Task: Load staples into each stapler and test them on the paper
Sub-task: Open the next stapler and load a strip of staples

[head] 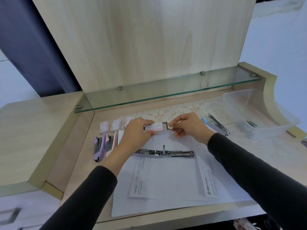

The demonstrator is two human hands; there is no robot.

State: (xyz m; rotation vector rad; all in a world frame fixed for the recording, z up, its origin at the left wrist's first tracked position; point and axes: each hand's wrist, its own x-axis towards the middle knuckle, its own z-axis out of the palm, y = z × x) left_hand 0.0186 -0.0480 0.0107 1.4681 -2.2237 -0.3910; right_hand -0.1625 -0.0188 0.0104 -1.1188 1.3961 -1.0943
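1. the left hand [137, 130] holds a white-and-pink staple box [153, 127] just above the table [79, 163], near the middle of the view. its fingers are curled over the box's left end.
2. the right hand [187, 125] is at 3 o'clock of the box. its fingers are pinched together on the grey inner tray [166, 126], which sticks out of the box's right end.
3. a silver stapler [164, 153] lies at 6 o'clock of the box. it is opened out flat in one long line on the paper [166, 180].
4. the paper is several overlapping sheets reaching to the table's near edge. rows of small dark staple marks run down the top sheets.
5. at 9 o'clock of the paper, a purple stapler [98, 146] and a pink stapler [109, 144] lie side by side on the table.
6. at 12 o'clock of those two, more staple boxes [104, 127] sit in a row. the rightmost one is partly hidden behind the left hand.
7. at 3 o'clock of the right hand, a blue-ended stapler [216, 124] lies opened on a lace mat [174, 110].
8. at 2 o'clock of the view, a clear plastic tub [259, 110] stands on the mat. a dark shape inside it is too blurred to name.
9. a glass shelf [166, 87] runs across at 12 o'clock, above the back of the table.
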